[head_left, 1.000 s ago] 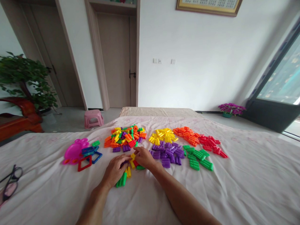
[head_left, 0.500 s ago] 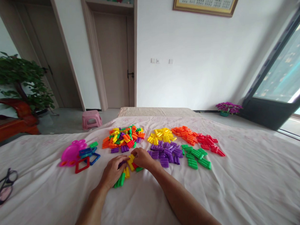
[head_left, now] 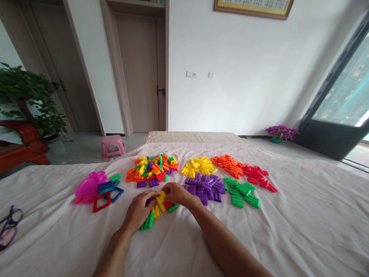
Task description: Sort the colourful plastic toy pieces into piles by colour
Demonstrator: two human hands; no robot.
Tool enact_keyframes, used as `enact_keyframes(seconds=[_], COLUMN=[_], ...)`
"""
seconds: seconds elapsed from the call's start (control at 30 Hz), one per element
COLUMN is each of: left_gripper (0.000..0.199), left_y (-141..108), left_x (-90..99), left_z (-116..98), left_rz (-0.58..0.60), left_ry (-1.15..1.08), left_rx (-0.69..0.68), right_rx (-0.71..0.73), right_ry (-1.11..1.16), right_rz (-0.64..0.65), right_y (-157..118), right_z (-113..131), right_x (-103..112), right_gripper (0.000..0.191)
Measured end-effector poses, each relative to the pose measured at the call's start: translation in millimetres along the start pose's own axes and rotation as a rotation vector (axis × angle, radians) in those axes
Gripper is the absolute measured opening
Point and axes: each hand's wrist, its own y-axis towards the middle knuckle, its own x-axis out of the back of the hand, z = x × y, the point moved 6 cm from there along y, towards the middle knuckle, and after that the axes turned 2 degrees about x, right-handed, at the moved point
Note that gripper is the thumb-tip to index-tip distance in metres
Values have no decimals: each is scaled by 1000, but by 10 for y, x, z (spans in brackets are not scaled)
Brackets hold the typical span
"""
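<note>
My left hand point(head_left: 140, 209) is closed over a small cluster of plastic building blocks near the middle of the cloth. A purple block point(head_left: 149, 201) shows partly under its thumb. My right hand point(head_left: 176, 193) pinches a yellow block point(head_left: 161, 199) between thumb and fingers, right beside the left fingertips. Below the hands, a green block point(head_left: 147, 221) and another yellow block point(head_left: 157, 212) stick out. A red block point(head_left: 168, 204) and a second green block point(head_left: 173, 208) lie under the right hand. My fingers hide how these pieces join.
A mixed pile point(head_left: 152, 170) lies beyond my hands. Sorted heaps are to the right: yellow point(head_left: 199, 167), purple point(head_left: 204, 188), orange point(head_left: 228, 166), red point(head_left: 257, 175), green point(head_left: 242, 192). Leftward are a pink tray point(head_left: 86, 188), blue frames point(head_left: 115, 194), a red frame point(head_left: 101, 203) and glasses point(head_left: 7, 229).
The right hand has shifted slightly, and more of the red and green blocks beneath it shows. The piles stay as they were.
</note>
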Motion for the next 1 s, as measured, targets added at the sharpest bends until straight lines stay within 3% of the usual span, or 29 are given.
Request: enact_keyframes(seconds=[0.27, 0.57, 0.73, 0.87, 1.0], left_gripper=[34, 35, 33, 34, 33], left_y=[-8, -10, -3, -1, 2], left_x=[-10, 26, 20, 3, -5], left_z=[6, -25, -25, 13, 26], left_rz=[20, -5, -6, 0, 1], left_ry=[-28, 7, 18, 27, 32], left_rx=[49, 46, 27, 30, 35], right_rx=[-17, 8, 33, -8, -34], right_ry=[168, 324, 437, 699, 989], right_rz=[-85, -227, -373, -518, -711], right_y=[4, 53, 51, -8, -77], right_z=[-60, -218, -236, -211, -238], right_x=[39, 82, 161, 297, 457], right_gripper=[23, 31, 27, 26, 38])
